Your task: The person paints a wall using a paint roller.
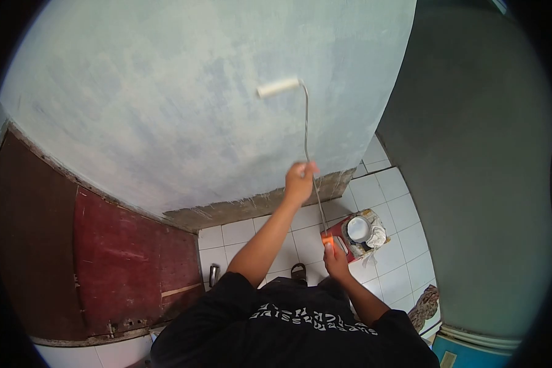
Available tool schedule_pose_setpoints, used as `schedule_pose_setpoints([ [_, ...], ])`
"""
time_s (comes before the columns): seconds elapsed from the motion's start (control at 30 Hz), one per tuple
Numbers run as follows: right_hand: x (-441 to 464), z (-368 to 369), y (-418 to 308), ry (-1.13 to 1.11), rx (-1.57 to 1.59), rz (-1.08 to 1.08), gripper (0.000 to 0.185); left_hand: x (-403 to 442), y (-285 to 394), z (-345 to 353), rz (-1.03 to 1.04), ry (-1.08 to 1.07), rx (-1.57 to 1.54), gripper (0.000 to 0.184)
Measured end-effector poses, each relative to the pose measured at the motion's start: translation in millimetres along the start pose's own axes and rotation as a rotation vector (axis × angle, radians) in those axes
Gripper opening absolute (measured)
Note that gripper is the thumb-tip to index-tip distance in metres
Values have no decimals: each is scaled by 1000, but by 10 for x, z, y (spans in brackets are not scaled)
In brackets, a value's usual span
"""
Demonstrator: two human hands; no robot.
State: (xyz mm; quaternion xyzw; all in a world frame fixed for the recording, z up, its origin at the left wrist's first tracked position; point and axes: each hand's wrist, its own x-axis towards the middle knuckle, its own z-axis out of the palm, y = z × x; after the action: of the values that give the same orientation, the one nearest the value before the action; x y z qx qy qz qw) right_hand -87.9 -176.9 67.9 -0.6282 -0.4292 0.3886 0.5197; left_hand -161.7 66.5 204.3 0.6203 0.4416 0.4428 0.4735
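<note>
One paint roller (279, 88); left hand (299, 182) curled closed round its metal rod (306, 122); right hand (335, 260) clasping its orange handle (328, 240).

Left hand (299, 184) closed around metal rod (306, 126) of paint roller (318, 199), right hand (336, 264) gripping its orange handle (329, 240), roller head (279, 88) at patchy pale-blue wall (165, 92), contact not determinable, open paint container (359, 230) and crumpled white cloth (376, 238) on red support (336, 229), white tiled floor (395, 211) beneath.

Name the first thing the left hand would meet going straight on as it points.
Beyond the rod it holds, the left hand would probably meet the pale wall; the gap is hard to judge.
</note>
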Motion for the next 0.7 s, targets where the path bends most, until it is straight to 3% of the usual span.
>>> schedule_pose_setpoints([
  [0.03, 106, 28, -245, 12, -24, -95, 39, 72, 256, -77, 84, 36, 13, 30],
  [0.1, 239, 84, -1027, -38, 81, -15, 40, 245, 763, -240, 117, 57, -19, 31],
  [0.17, 337, 187, -1268, -63, 141, 26, 37, 418, 1166, -386, 177, 51, -18, 34],
  [0.27, 363, 226, -1399, -72, 137, 43, 42, 447, 1172, -439, 228, 31, 14, 37],
  [0.5, -139, 121, -410, -33, 5, 127, 40, 29, -177, -224, 113, -53, 100, 35],
  [0.67, -468, -29, -77, -7, -179, 247, 46, -303, -983, 25, -309, -245, 175, 37],
  [0.7, -498, -18, 49, 6, -183, 283, 47, -339, -1120, 84, -314, -251, 176, 37],
])
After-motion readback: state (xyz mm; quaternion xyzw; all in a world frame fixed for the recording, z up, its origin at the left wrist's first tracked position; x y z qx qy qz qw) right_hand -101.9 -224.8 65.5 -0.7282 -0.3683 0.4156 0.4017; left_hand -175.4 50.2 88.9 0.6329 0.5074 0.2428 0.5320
